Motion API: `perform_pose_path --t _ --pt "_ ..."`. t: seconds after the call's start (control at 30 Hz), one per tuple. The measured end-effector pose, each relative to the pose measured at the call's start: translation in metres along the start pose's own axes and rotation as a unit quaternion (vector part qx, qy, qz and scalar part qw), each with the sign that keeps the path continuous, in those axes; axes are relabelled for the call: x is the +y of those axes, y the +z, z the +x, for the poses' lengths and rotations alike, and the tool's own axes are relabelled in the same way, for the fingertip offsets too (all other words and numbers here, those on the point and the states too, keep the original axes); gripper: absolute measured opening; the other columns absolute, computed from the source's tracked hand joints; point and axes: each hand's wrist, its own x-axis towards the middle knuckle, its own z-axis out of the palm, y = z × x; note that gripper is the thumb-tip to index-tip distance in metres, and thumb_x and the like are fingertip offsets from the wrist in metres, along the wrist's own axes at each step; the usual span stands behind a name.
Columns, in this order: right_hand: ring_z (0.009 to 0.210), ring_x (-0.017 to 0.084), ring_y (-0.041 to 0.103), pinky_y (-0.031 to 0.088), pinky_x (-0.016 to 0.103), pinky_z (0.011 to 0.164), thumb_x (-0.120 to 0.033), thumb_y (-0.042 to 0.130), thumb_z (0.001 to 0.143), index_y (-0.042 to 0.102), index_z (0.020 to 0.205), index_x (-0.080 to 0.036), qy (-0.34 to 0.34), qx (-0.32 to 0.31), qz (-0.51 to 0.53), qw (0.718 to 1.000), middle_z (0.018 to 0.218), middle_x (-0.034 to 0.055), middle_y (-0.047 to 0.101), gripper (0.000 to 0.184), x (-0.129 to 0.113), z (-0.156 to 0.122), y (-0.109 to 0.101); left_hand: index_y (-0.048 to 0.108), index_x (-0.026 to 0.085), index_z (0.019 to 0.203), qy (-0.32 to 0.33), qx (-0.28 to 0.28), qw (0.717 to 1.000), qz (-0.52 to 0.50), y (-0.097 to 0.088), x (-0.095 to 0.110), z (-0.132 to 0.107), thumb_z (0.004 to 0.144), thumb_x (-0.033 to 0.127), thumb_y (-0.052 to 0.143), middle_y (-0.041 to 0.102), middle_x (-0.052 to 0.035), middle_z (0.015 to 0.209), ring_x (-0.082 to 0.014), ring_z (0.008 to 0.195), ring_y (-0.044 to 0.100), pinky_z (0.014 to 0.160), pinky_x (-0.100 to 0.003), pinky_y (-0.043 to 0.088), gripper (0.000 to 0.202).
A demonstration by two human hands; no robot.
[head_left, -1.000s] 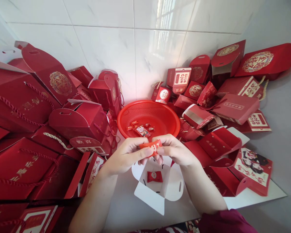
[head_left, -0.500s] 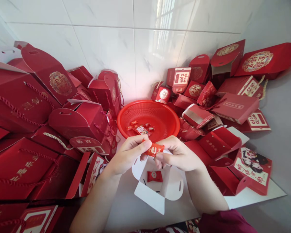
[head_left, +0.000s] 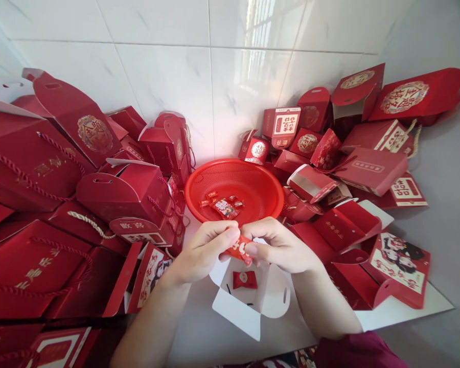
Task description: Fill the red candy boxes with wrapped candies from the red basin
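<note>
My left hand (head_left: pixel 210 249) and my right hand (head_left: pixel 278 246) pinch one red wrapped candy (head_left: pixel 238 249) between them, fingers closed at both of its ends. White lettering shows on its wrapper, partly covered by my fingers. Just below lies an opened gift box (head_left: pixel 237 313) with its white inside facing up and its flaps spread. Inside it rests another red wrapped candy (head_left: pixel 245 279). Behind my hands stands a red plastic basket (head_left: pixel 253 179), with several small wrapped candies (head_left: pixel 225 206) on its bottom.
Red gift boxes (head_left: pixel 130 189) with rope handles are heaped at the left. More red boxes (head_left: pixel 375 168) pile up at the right, some lying open. A white tiled wall (head_left: pixel 164 76) rises behind the basket.
The candy between my hands has tilted, its right end now lower, and my fingers have shifted on it. Both hands have come slightly closer together. The box and basket have not moved.
</note>
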Motion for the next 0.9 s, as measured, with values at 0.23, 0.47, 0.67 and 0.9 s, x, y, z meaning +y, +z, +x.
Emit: perform_pose_path --t 0.23,0.47,0.67,0.9 --pt "0.055 0.007 0.048 0.04 0.018 0.054 -0.029 0.055 0.096 0.059 0.073 -0.014 -0.009 0.001 -0.02 1.0 0.065 -0.0015 0.057 0.029 0.001 -0.001 -0.003 0.045 0.016 0.062 0.02 -0.015 0.999 0.024 -0.002 -0.005 0.0 0.1 0.044 0.043 0.042 0.0036 0.056 -0.0072 0.05 0.032 0.05 -0.023 0.029 0.047" --pt "0.058 0.008 0.045 0.038 0.022 0.058 -0.027 0.055 0.095 0.053 0.067 -0.016 -0.022 0.017 -0.058 0.998 0.063 -0.0024 0.051 0.03 0.0 -0.002 -0.002 0.043 0.016 0.06 0.017 -0.011 1.0 -0.007 -0.003 -0.01 0.002 0.098 0.045 0.048 0.04 0.0032 0.056 -0.0077 0.051 0.033 0.05 -0.023 0.028 0.048" --pt "0.054 0.008 0.046 0.038 0.02 0.053 -0.031 0.054 0.098 0.054 0.07 -0.016 -0.011 0.083 -0.077 0.994 0.062 -0.0027 0.053 0.031 -0.005 -0.004 -0.001 0.061 0.017 0.084 0.046 0.014 0.998 -0.029 -0.002 -0.007 0.003 0.084 0.036 0.073 0.055 0.0013 0.071 -0.0087 0.06 0.047 0.056 -0.021 0.038 0.023" --pt "0.062 0.009 0.052 0.042 0.02 0.056 -0.034 0.051 0.1 0.061 0.082 -0.016 -0.006 0.116 -0.12 0.986 0.076 0.0013 0.06 0.026 -0.001 -0.003 0.0 0.065 0.016 0.09 0.068 0.059 0.995 -0.04 0.003 -0.009 0.006 0.093 0.032 0.062 0.059 -0.0001 0.071 -0.0078 0.056 0.047 0.051 -0.02 0.038 0.016"
